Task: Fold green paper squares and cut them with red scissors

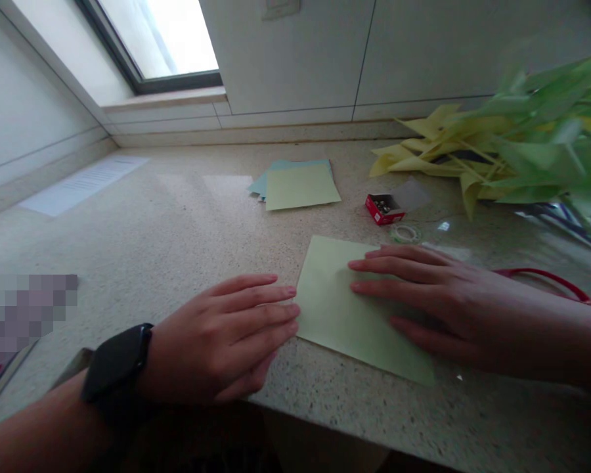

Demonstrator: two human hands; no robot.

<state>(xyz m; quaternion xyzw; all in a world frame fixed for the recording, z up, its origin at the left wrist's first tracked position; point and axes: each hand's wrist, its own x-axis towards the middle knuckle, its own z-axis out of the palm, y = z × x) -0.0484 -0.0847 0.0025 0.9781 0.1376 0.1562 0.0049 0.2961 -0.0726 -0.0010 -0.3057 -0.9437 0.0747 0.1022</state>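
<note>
A pale green sheet of paper (332,299) lies flat near the front edge of the speckled counter. Resting on its right part is my right hand (438,295), palm down with the fingers spread. My left hand (236,328), a black watch (118,361) on its wrist, is at the sheet's left edge. Its fingers are stretched out and the tips meet the paper's border. Behind my right hand lie a roll of clear tape (405,234) and an open red box (384,209) of small metal pins or tacks. Red-handled scissors (556,279), partly covered, seem to lie beyond my right forearm.
A stack of yellow and blue paper (303,187) sits farther back. Yellow and green folded paper pinwheels (532,144) are heaped at the right. At the far left lies a printed sheet (86,184), below the window (162,39). The counter's front edge (345,424) runs just below the green sheet.
</note>
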